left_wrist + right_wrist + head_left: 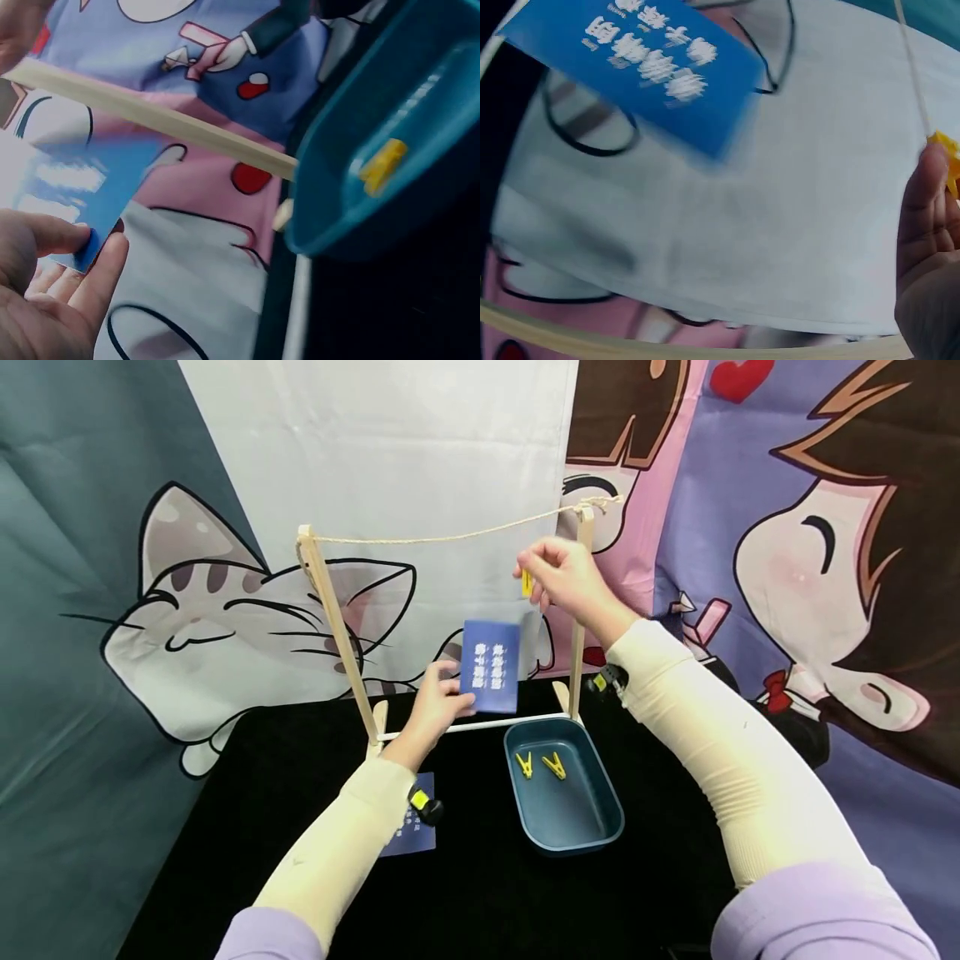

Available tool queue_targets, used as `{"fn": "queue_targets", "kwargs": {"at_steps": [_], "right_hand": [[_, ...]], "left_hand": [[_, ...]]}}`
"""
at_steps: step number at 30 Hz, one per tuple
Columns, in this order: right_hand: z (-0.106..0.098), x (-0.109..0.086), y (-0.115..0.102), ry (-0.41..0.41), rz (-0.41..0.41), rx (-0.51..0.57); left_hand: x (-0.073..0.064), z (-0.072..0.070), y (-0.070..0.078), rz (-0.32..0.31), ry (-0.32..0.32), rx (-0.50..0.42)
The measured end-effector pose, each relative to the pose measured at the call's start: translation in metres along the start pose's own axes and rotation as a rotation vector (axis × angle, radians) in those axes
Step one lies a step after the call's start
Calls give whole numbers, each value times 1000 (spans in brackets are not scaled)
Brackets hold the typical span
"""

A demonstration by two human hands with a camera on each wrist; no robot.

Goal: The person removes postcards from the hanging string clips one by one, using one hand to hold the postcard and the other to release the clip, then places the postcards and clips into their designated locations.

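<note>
My left hand [432,703] pinches a blue card [491,666] with white lettering by its lower corner, thumb on the face, and holds it up in front of the wooden frame. Higher up, close to the right post, my right hand [564,575] pinches a yellow clothespin [527,583] just below the string [450,540]. The string runs between the tops of two wooden posts. In the right wrist view the blue card [652,67] looks blurred and stands apart from the yellow clothespin [946,154].
A dark blue tray [566,827] holds two yellow clothespins [554,766]. Another blue card [417,835] lies on the black table, partly under my left forearm. The left post [337,627] and right post [577,672] join by a white bar [487,723]. Behind hangs a cartoon cloth.
</note>
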State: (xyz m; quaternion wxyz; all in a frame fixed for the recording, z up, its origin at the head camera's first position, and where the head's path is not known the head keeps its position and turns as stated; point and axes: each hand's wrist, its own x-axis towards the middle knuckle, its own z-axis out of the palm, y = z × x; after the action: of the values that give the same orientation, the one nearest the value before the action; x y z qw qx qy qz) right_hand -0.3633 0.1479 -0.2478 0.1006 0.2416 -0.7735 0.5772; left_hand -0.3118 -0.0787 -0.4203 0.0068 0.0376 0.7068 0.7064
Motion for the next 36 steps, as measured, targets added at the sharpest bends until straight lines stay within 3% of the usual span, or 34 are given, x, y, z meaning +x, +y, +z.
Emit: {"fn": "queue_targets", "kwargs": {"at_steps": [6,12,16,20,27,31,36], "right_hand": [[0,-37,48,-171,162,-74],[3,-60,93,-244,331,-56],[12,-74,113,-304,386,-120],[21,-94,133,-385,385,-240],[33,-145,167,-653,375,-489],[39,-169,177,-774,453,-515],[48,-188,182,-823,568,-538]], "left_hand": [[-48,-46,-36,-87,-48,2],[-88,-78,-68,-233,-28,44],[-112,-96,-85,-280,-14,108],[-131,-112,-100,-297,-26,170],[-153,-126,-115,-293,-77,261],[-159,-124,-116,-288,-25,353],[-162,-119,-115,-259,34,585]]}}
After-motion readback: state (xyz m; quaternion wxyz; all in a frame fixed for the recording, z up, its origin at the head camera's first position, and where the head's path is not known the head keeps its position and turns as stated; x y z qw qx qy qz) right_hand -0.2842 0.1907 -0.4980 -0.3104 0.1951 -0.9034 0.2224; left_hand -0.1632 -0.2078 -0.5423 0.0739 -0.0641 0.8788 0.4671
